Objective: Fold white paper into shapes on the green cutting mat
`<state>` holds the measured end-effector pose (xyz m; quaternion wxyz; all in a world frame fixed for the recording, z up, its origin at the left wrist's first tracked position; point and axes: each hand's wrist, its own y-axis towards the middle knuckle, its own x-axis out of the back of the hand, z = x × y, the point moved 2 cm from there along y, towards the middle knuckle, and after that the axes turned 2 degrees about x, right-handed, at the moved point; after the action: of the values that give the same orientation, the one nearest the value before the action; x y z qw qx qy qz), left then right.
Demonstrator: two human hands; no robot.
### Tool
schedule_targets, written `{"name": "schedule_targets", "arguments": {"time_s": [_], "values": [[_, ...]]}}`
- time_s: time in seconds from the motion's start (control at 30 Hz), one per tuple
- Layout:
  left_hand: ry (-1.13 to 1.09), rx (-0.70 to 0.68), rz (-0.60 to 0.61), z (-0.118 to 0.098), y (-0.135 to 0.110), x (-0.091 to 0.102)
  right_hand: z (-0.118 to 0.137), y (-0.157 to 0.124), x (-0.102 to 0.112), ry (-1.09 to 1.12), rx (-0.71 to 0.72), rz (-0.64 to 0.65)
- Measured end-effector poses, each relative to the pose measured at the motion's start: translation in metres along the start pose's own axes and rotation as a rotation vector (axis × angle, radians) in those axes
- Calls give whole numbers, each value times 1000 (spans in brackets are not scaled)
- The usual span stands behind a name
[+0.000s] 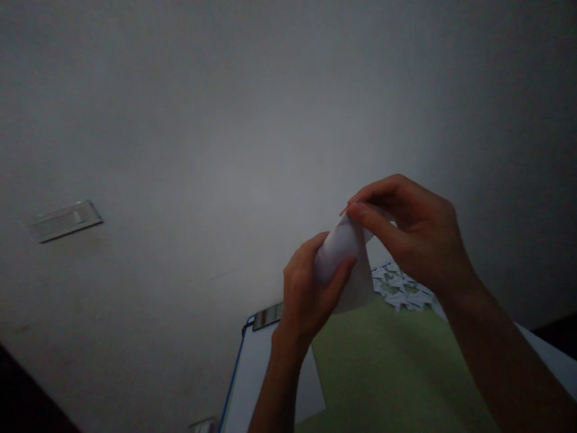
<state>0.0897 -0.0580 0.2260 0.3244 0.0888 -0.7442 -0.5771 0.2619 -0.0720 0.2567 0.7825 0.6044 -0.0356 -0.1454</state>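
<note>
A folded piece of white paper (356, 282) is held up above the table, between both my hands. My left hand (309, 282) grips its left side, with the thumb lying across the front face and the other fingers behind, out of sight. At the paper's top corner, my right hand (406, 222) pinches the edge between thumb and fingertips. Part of the sheet shows behind the right thumb. The picture is dim, so the exact folds cannot be made out.
Several small folded paper pieces (401, 288) lie at the far side of the green tabletop (383, 367). White paper (311, 385) rests at the left, below a phone (268, 316) with a cable. Behind rises a grey wall (202, 150) with a switch plate (67, 221).
</note>
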Motion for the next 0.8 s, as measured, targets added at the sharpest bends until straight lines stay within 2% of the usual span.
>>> {"name": "schedule_targets", "arguments": {"time_s": [0.17,0.43,0.63,0.8], "values": [[-26,79,135,7,0,-1,-14,2,3,4,-50,-3],[-94,259,283,11,-2,0,-13,3,3,-31,-70,-28],[-173,302,275,17,-1,-2,-17,3,7,-104,-70,131],[-182,327,346,23,-1,-1,-22,3,10,-114,-108,201]]}}
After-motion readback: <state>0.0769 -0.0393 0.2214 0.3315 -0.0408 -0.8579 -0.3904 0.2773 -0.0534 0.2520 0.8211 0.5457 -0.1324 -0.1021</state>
